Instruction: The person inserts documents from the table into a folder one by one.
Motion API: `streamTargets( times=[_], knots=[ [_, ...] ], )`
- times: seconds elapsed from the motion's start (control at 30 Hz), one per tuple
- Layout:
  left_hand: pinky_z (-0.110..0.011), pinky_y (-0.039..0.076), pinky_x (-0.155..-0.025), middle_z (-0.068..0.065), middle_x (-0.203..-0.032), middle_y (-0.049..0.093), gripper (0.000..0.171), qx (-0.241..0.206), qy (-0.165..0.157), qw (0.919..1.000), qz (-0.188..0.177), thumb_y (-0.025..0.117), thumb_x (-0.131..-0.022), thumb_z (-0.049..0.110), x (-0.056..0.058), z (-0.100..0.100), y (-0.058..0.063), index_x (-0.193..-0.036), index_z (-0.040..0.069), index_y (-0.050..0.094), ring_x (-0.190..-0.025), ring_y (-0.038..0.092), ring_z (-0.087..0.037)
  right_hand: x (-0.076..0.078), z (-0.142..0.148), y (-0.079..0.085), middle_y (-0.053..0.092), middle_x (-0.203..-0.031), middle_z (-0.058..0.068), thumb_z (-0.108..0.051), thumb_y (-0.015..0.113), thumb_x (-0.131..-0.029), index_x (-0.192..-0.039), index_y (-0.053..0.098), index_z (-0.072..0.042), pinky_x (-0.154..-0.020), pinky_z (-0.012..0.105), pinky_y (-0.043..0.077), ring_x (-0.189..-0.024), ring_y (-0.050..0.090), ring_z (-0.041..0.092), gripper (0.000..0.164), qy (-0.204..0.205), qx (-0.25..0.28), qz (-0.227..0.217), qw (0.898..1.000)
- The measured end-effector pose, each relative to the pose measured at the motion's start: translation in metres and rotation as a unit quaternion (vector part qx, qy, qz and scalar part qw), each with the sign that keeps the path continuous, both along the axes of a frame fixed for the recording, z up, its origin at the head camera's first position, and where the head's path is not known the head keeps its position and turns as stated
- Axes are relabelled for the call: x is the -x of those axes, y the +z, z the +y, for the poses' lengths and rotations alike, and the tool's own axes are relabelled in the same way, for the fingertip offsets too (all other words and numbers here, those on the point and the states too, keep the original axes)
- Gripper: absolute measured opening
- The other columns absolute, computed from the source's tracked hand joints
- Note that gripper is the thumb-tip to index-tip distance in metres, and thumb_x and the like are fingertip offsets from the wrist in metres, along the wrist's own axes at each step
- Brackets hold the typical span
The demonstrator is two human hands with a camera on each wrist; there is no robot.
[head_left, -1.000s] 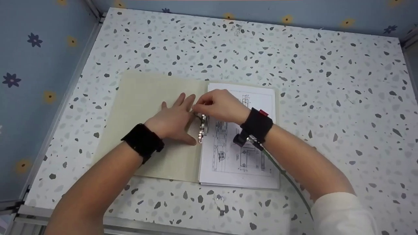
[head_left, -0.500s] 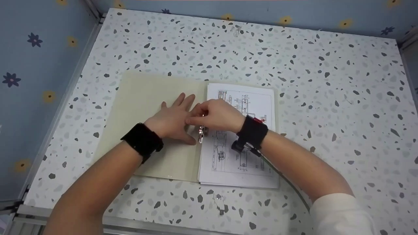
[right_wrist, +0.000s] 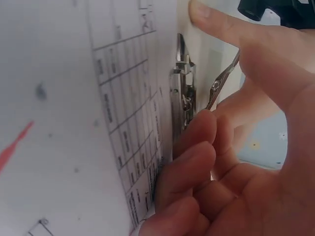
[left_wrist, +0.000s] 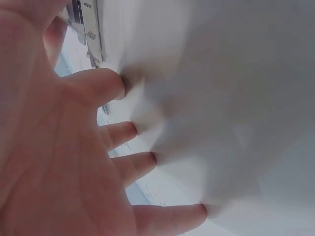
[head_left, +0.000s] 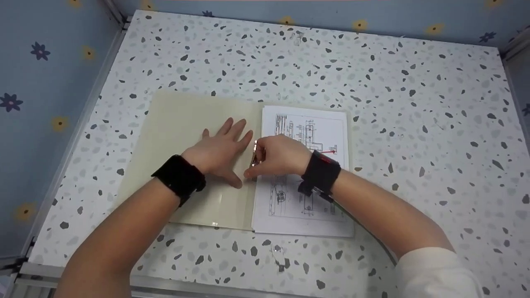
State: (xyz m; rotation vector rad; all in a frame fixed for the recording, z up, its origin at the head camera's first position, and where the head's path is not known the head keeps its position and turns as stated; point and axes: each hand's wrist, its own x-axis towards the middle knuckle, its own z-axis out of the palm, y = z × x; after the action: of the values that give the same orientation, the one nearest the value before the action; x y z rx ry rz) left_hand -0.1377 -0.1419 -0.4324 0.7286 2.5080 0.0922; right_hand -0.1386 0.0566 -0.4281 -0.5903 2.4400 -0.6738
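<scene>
A cream clip folder point(head_left: 186, 111) lies open on the table, with a stack of printed drawing sheets point(head_left: 306, 221) on its right side. Spread fingers of my left hand point(head_left: 217, 153) press on the bare inner cover; in the left wrist view its fingertips point(left_wrist: 147, 160) touch that surface. By the spine, my right hand point(head_left: 283, 155) has its fingers curled at the metal clip point(head_left: 254, 153), thumb lower down. The right wrist view shows the clip's raised lever point(right_wrist: 224, 81) between the thumb and the curled fingers, and the clip's base point(right_wrist: 184, 93) beside the sheets' edge. The fingers partly hide the clip.
The speckled white table point(head_left: 414, 124) reaches well beyond the folder. Blue flowered panels point(head_left: 45, 103) border it at the left and back. A small clear scrap point(head_left: 279, 256) lies in front of the folder. A cable runs along the right forearm.
My right hand has moved down along the spine toward the front, uncovering the upper part of the top sheet. My left hand stays almost in place on the cover.
</scene>
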Motion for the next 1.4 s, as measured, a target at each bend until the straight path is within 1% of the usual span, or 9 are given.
streamTargets(
  times=[0.3, 0.53, 0.83, 1.03, 1.1, 1.17, 1.3, 1.37, 1.4],
  knots=[
    [-0.078, 0.018, -0.103, -0.011, -0.167, -0.003, 0.128, -0.001, 0.008, 1.0000, -0.002, 0.086, -0.064, 0.060, 0.000, 0.000, -0.001, -0.161, 0.016, 0.017, -0.151, -0.006, -0.037, -0.007, -0.001, -0.011, 0.062, -0.078, -0.002, -0.052, 0.087, -0.065, -0.094, 0.056, -0.018, -0.056, 0.035, 0.043, -0.068, 0.058, 0.017, 0.054, -0.016, -0.027, 0.011, 0.999],
    [-0.078, 0.019, -0.103, -0.012, -0.167, -0.003, 0.129, 0.001, 0.007, 1.0000, 0.001, 0.087, -0.062, 0.062, 0.001, 0.003, -0.001, -0.161, 0.016, 0.017, -0.151, -0.006, -0.038, -0.008, -0.001, -0.017, 0.061, -0.079, -0.003, -0.055, 0.088, -0.063, -0.094, 0.054, -0.019, -0.056, 0.035, 0.044, -0.069, 0.058, 0.017, 0.058, -0.020, -0.047, 0.036, 0.998],
    [-0.080, 0.019, -0.100, -0.014, -0.166, 0.000, 0.129, 0.018, -0.009, 0.9996, 0.020, 0.084, -0.062, 0.065, 0.000, 0.002, 0.000, -0.161, 0.014, 0.017, -0.151, -0.003, -0.040, -0.012, 0.009, -0.025, 0.057, -0.073, -0.002, -0.060, 0.084, -0.067, -0.092, 0.055, -0.020, -0.054, 0.033, 0.039, -0.064, 0.053, 0.016, 0.055, -0.012, 0.003, 0.051, 0.999],
    [-0.081, 0.006, -0.102, -0.013, -0.167, 0.000, 0.118, 0.035, -0.020, 0.9985, 0.037, 0.077, -0.072, 0.065, 0.003, -0.009, 0.012, -0.161, 0.016, 0.017, -0.151, -0.005, -0.038, -0.009, 0.030, -0.016, 0.064, -0.076, -0.003, -0.043, 0.085, -0.076, -0.101, 0.060, -0.018, -0.061, 0.032, 0.046, -0.066, 0.059, 0.014, 0.042, 0.003, 0.050, 0.005, 0.999],
    [-0.084, 0.002, -0.098, -0.015, -0.166, -0.004, 0.113, 0.046, 0.013, 0.9984, 0.029, 0.074, -0.078, 0.062, 0.006, -0.019, 0.025, -0.161, 0.016, 0.014, -0.150, -0.008, -0.042, -0.008, 0.040, -0.012, 0.065, -0.078, -0.003, -0.036, 0.085, -0.078, -0.102, 0.061, -0.018, -0.064, 0.033, 0.048, -0.069, 0.061, 0.015, 0.038, -0.002, 0.053, -0.003, 0.999],
    [-0.087, 0.000, -0.092, -0.018, -0.164, -0.011, 0.109, 0.060, 0.070, 0.9955, 0.019, 0.069, -0.083, 0.061, 0.009, -0.033, 0.039, -0.161, 0.016, 0.008, -0.147, -0.012, -0.048, -0.006, 0.048, -0.011, 0.066, -0.079, -0.004, -0.032, 0.084, -0.079, -0.101, 0.062, -0.018, -0.066, 0.033, 0.048, -0.071, 0.061, 0.015, 0.034, -0.010, 0.048, -0.002, 0.999],
    [-0.091, 0.003, -0.080, -0.031, -0.156, -0.023, 0.105, 0.071, 0.205, 0.9761, 0.008, 0.054, -0.091, 0.064, 0.018, -0.067, 0.064, -0.160, 0.015, -0.008, -0.138, -0.016, -0.062, -0.005, 0.062, -0.011, 0.065, -0.079, -0.003, -0.028, 0.083, -0.079, -0.099, 0.063, -0.017, -0.069, 0.032, 0.047, -0.073, 0.060, 0.015, 0.030, -0.024, 0.036, 0.002, 0.999],
    [-0.092, 0.007, -0.077, -0.040, -0.152, -0.022, 0.103, 0.068, 0.251, 0.9655, 0.005, 0.047, -0.094, 0.066, 0.021, -0.082, 0.071, -0.158, 0.013, -0.013, -0.134, -0.012, -0.068, -0.006, 0.066, -0.012, 0.065, -0.078, -0.003, -0.027, 0.082, -0.079, -0.099, 0.064, -0.017, -0.069, 0.032, 0.047, -0.073, 0.059, 0.015, 0.029, -0.027, 0.029, 0.006, 0.999],
    [-0.092, 0.012, -0.077, -0.045, -0.150, -0.017, 0.103, 0.065, 0.265, 0.9620, 0.005, 0.045, -0.094, 0.066, 0.021, -0.088, 0.074, -0.157, 0.011, -0.015, -0.132, -0.003, -0.072, -0.006, 0.067, -0.012, 0.064, -0.078, -0.003, -0.026, 0.082, -0.079, -0.099, 0.064, -0.016, -0.069, 0.032, 0.046, -0.073, 0.059, 0.015, 0.029, -0.027, 0.028, 0.006, 0.999]
  ],
)
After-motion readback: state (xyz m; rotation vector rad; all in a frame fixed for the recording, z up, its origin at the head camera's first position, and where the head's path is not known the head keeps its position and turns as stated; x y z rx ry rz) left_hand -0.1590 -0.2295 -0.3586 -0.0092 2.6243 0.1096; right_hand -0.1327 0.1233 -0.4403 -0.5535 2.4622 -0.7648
